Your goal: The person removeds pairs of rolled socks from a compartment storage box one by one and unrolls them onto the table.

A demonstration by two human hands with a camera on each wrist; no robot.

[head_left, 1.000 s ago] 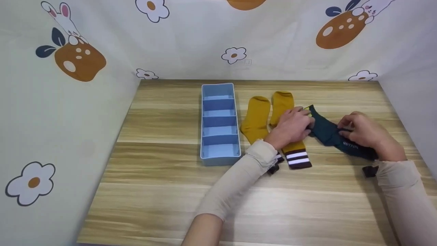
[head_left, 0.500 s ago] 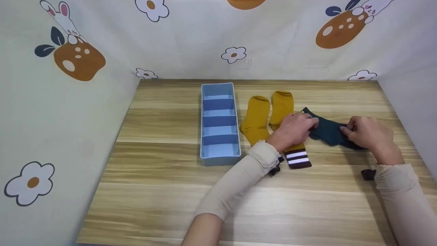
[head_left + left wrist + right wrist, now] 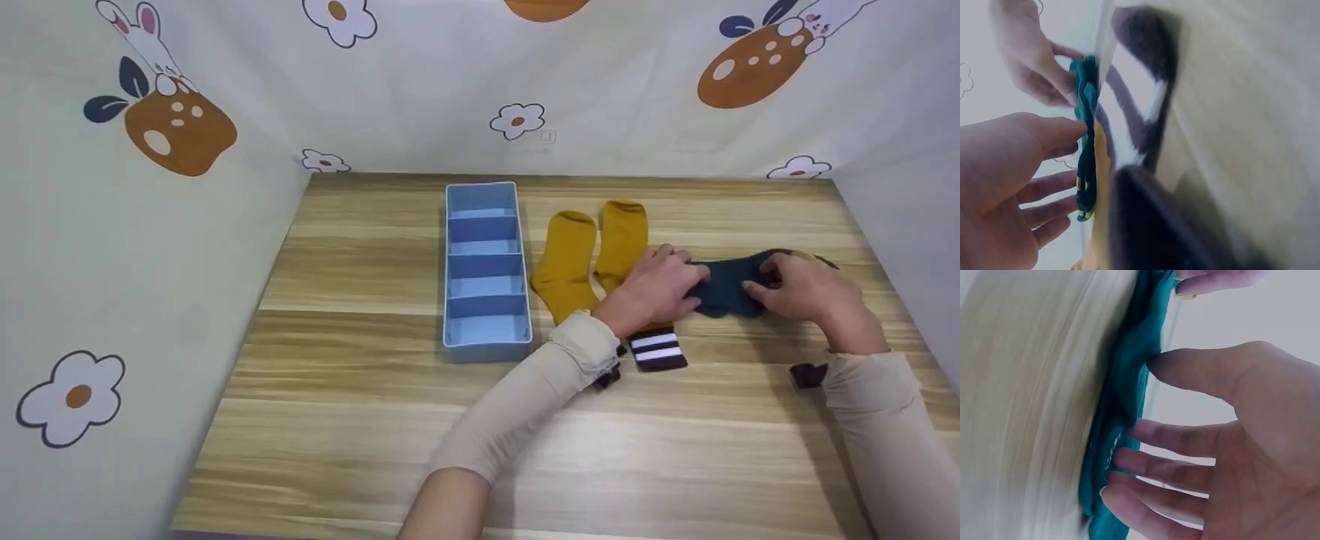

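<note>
A dark green sock (image 3: 724, 289) lies on the table at the right, in layers that look like more than one sock. My left hand (image 3: 660, 289) touches its left end with thumb and fingers spread; its forearm crosses above the yellow socks. On the sock's right part my right hand (image 3: 814, 296) rests its fingertips, the thumb apart from the fairly straight fingers (image 3: 1168, 467) in the right wrist view. Two mustard-yellow socks, one farther left (image 3: 568, 259) and one nearer (image 3: 622, 232), lie beside the green one. The near one's cuff has dark and white stripes (image 3: 658, 349).
Left of the socks stands a blue box (image 3: 487, 352) divided into several compartments. The wooden table (image 3: 360, 420) runs back to a patterned cloth wall (image 3: 412, 90). A black strap part (image 3: 808, 375) hangs at the right wrist.
The green sock has swung from slanting down rightward to lying nearly level, and its lettering is out of sight. My right hand moved up the table with it; my left hand shifted slightly right.
</note>
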